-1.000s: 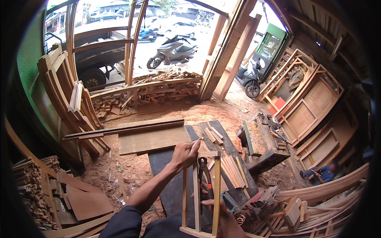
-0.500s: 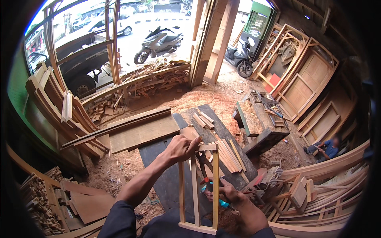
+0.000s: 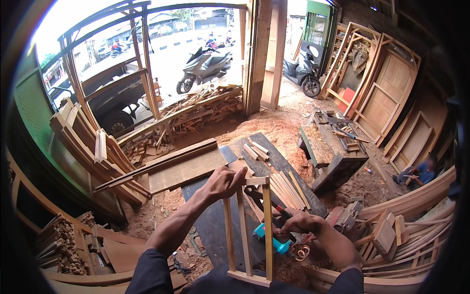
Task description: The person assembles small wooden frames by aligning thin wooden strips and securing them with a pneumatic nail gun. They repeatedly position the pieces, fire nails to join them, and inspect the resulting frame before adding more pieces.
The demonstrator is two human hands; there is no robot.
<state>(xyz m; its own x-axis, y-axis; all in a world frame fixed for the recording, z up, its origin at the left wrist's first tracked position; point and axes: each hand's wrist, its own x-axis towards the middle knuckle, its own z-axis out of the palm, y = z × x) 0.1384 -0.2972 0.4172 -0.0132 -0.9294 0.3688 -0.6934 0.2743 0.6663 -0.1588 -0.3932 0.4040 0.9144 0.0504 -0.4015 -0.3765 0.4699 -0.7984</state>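
A small wooden frame of thin strips stands upright before me, with three long bars between two short ends. Its top end is in the closed grip of my left hand. To the right of the frame, my right hand is closed around the pliers, which have red and black handles. Their dark jaws reach behind the frame's right bar, just under the top end; whether they touch the wood is hidden. Below my right hand lies a teal power tool, partly covered by the frame.
Cut strips lie on the dark workbench, with a long board across its far left. A second bench stands beyond. Stacked timber fills the right, where a person sits. Shavings cover the floor.
My right hand has moved right and up, and the pliers have swung from steep to more slanted. More of the teal tool shows now. My left hand keeps its grip on the frame.
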